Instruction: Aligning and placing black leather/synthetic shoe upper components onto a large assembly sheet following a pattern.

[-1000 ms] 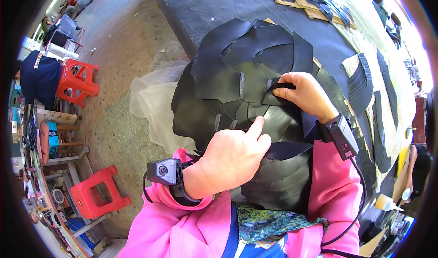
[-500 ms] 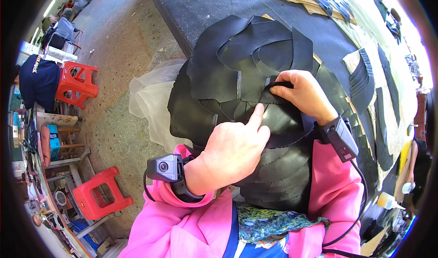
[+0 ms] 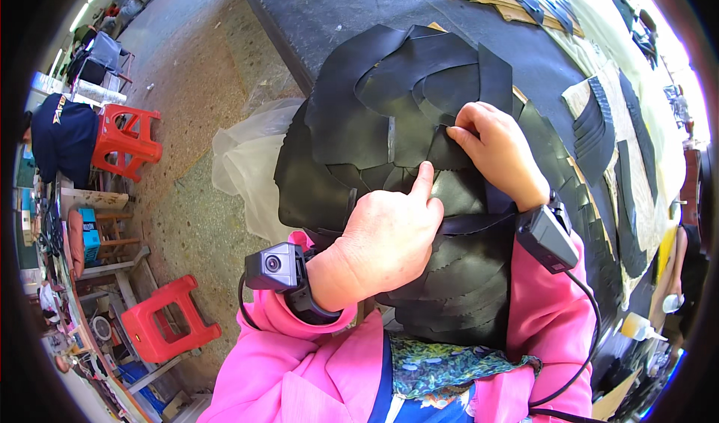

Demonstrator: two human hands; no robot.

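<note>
Many black leather pieces [image 3: 352, 131] with curved edges overlap in a layered spread in front of me. My right hand [image 3: 498, 150] pinches the edge of a small black leather piece [image 3: 451, 156] between thumb and fingers, and that piece lies nearly flat on the others. Just left of it, my left hand [image 3: 393, 232] rests with its index finger stretched out, the tip touching the leather at the small piece's lower left corner. Its other fingers are curled under and partly hidden.
Beneath the leather is a dark table [image 3: 344, 11]. More cut strips [image 3: 595, 135] lie at the right, near a small squeeze bottle [image 3: 636, 329]. Clear plastic sheeting [image 3: 251, 161] hangs at the table's left edge. Red stools [image 3: 168, 320] stand on the floor at left.
The small leather piece, folded up in my right hand before, now lies flatter. My right hand has shifted slightly up and left; the left fingertip has moved slightly up.
</note>
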